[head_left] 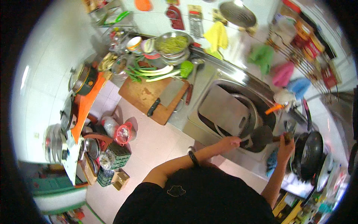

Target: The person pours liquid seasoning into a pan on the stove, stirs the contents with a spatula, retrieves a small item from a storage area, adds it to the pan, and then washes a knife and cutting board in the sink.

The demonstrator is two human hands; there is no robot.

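Over the near right part of the sink (pixel 193 127), a dark flat-bladed kitchen tool (pixel 261 135) lies between my hands. My left hand (pixel 232 142) is closed at its left side, around what looks like a black handle. A short brownish part of the tool runs towards my right hand (pixel 286 142), whose fingers pinch something brownish and blurred. Whether both hands hold one object, I cannot tell. Inside the sink, a grey metal sheet or tray (pixel 223 109) leans over a round metal basin (pixel 254 107). The faucet's orange handle (pixel 274 108) points over the sink's right side.
Left of the sink, a cleaver (pixel 170 92) lies on a wooden cutting board (pixel 139 91); scallions (pixel 159 71) lie along its back edge. Behind stands a metal bowl of green vegetables (pixel 173 44). A black wok (pixel 310 154) is right of my right hand. Coloured cloths (pixel 282 74) hang beneath the rack.
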